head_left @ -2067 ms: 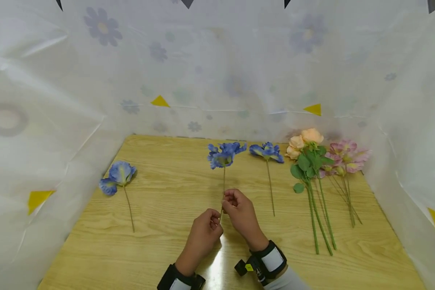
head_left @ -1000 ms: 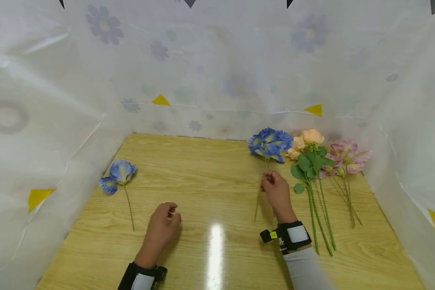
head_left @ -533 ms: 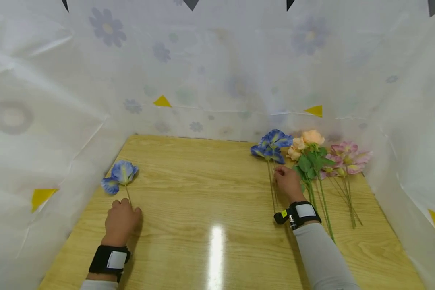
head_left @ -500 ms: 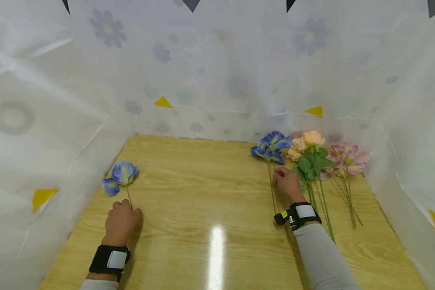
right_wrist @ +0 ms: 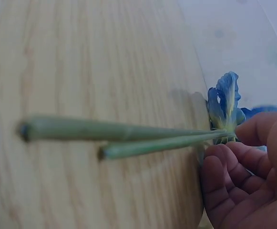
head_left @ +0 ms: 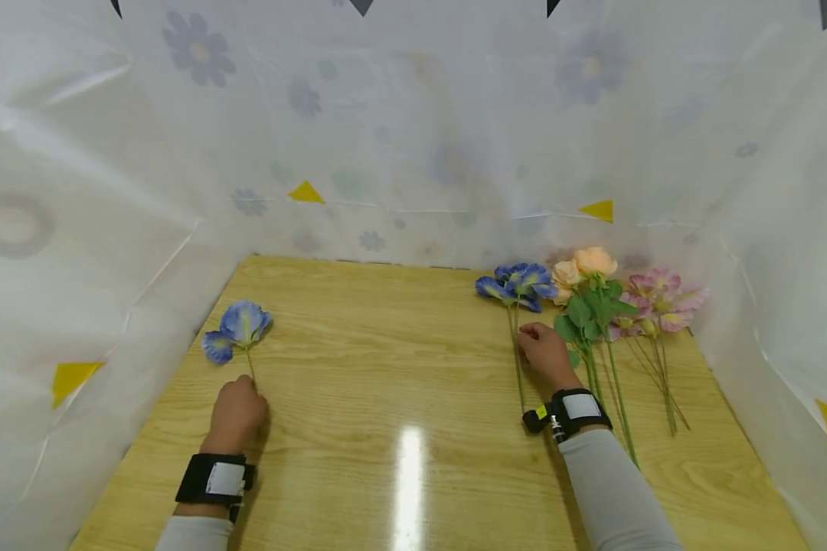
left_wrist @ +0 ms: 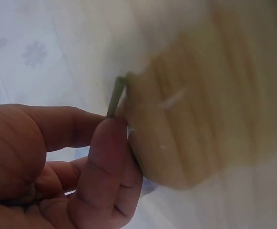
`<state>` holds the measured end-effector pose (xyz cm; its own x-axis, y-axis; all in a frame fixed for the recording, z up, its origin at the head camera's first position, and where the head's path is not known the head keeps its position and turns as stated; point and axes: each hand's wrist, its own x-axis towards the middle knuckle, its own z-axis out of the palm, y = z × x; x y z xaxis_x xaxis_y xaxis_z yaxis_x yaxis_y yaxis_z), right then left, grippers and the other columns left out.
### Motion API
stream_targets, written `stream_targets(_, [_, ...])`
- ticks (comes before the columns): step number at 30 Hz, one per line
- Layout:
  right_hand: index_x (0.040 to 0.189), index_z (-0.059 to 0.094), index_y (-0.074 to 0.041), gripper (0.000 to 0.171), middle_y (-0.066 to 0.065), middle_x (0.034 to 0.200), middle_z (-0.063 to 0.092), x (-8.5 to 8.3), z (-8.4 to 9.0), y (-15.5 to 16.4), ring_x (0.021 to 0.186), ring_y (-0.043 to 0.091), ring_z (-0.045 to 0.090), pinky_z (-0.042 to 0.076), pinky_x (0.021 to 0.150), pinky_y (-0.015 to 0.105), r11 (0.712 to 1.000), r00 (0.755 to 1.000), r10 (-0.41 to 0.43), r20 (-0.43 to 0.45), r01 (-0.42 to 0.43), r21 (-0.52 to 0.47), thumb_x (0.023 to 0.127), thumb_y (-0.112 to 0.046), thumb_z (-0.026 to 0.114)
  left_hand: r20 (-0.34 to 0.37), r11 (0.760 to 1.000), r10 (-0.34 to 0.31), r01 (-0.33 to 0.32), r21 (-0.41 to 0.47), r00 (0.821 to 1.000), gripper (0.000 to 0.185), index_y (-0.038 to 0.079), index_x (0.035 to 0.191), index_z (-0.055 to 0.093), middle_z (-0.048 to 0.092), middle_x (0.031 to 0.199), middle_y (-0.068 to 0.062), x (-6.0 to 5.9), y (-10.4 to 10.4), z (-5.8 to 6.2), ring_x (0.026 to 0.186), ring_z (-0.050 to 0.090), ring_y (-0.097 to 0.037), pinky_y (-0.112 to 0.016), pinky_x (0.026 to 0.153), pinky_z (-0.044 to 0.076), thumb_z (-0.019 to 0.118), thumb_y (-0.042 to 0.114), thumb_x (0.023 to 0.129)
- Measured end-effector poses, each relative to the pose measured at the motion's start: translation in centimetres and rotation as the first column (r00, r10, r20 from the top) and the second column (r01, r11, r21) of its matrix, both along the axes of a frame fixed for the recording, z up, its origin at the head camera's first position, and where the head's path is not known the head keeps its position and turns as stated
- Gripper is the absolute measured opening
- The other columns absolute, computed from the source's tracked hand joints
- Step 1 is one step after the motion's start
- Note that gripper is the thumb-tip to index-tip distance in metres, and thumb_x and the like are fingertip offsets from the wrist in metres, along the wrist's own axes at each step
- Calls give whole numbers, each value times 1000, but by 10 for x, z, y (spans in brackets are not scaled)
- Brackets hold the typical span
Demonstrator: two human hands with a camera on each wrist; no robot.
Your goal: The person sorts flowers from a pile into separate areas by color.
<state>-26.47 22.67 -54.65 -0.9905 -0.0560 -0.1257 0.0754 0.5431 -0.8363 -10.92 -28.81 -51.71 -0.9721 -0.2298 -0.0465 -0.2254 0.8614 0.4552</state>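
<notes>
The left hand (head_left: 237,413) sits at the near-left of the desk (head_left: 386,367), and its thumb and fingers (left_wrist: 107,157) pinch the lower end of a thin stem (left_wrist: 115,98). That stem belongs to the lone blue flower (head_left: 237,327), whose head lies farther from the person and a touch to the left, near the plastic sheet (head_left: 76,252) that walls in that side. Its long axis runs almost straight away from the person, bloom far, cut end near, so the hand has it by the tail. The right hand (head_left: 546,353) is well apart, over on the right side of the desk, curled loosely beside two more blue flowers (head_left: 520,282). In the right wrist view their two stems (right_wrist: 128,136) lie side by side, touching or nearly so, and run past the curled fingers (right_wrist: 233,176) toward the blooms; the thumb hangs above them, but I cannot tell whether the hand really grips them or only rests against them. These stems also point away from the person, parallel to the lone one. Just to the right of that hand lie the peach roses (head_left: 586,268) on green stems, and beyond them the pink flowers (head_left: 658,295). So the lone flower lies to the left of the pair, with bare desk between, and only the left hand is anywhere near it.
</notes>
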Motion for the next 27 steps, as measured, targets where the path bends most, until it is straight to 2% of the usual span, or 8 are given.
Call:
stream_targets(5, [138, 53, 0, 44, 19, 115, 61, 4, 2, 2, 96, 30, 62, 52, 76, 41, 1000, 1000, -15, 3, 15, -6, 104, -29, 48, 10, 999, 3, -3, 34, 1000, 14, -14, 89, 54, 59, 81, -31, -1, 0, 1, 80, 59, -53, -59, 68, 48, 48, -3, 82])
stream_targets(10, [142, 48, -1, 47, 19, 117, 59, 7, 5, 4, 100, 31, 61, 51, 80, 42, 999, 1000, -24, 16, 25, -36, 105, -32, 45, 27, 997, 20, -23, 79, 999, 34, -20, 114, 52, 59, 102, -40, 0, 5, 5, 95, 58, -56, -60, 79, 48, 46, -1, 87])
stream_targets(13, [143, 46, -2, 48, 19, 117, 57, 10, 9, 4, 101, 32, 59, 48, 81, 42, 997, 999, -50, 4, 50, -66, 106, -33, 43, 25, 991, 34, -37, 129, 999, 40, -20, 124, 48, 60, 105, -38, -1, 10, 9, 95, 59, -53, -58, 80, 48, 46, 1, 90])
stream_targets(17, [139, 50, -3, 46, 20, 117, 58, 14, 13, 0, 101, 32, 58, 47, 76, 39, 987, 990, -129, -62, 122, -103, 106, -33, 45, -20, 983, 48, -44, 177, 999, 37, -18, 125, 49, 63, 93, -28, -5, 19, 13, 81, 61, -41, -52, 71, 48, 47, 1, 93])
stream_targets(21, [134, 56, -2, 41, 22, 116, 60, 19, 18, -12, 101, 34, 60, 50, 74, 35, 966, 974, -197, -116, 172, -191, 104, -30, 49, -81, 979, 49, -32, 203, 995, 34, -14, 124, 52, 63, 91, -23, -12, 31, 17, 71, 58, -30, -42, 62, 46, 51, 2, 94])
stream_targets(24, [130, 58, -1, 39, 24, 115, 60, 25, 22, -25, 101, 37, 60, 51, 76, 36, 956, 971, -197, -136, 159, -246, 103, -28, 52, -128, 975, 25, 4, 222, 991, 34, -11, 127, 53, 62, 93, -20, -17, 45, 18, 69, 57, -26, -37, 58, 44, 54, 4, 96])
stream_targets(27, [126, 61, -2, 35, 25, 112, 61, 33, 24, -43, 100, 39, 60, 51, 77, 38, 961, 976, -146, -161, 101, -258, 103, -27, 53, -191, 970, -14, 60, 235, 981, 35, -9, 129, 54, 61, 93, -16, -23, 61, 18, 72, 59, -25, -35, 57, 45, 57, 4, 97])
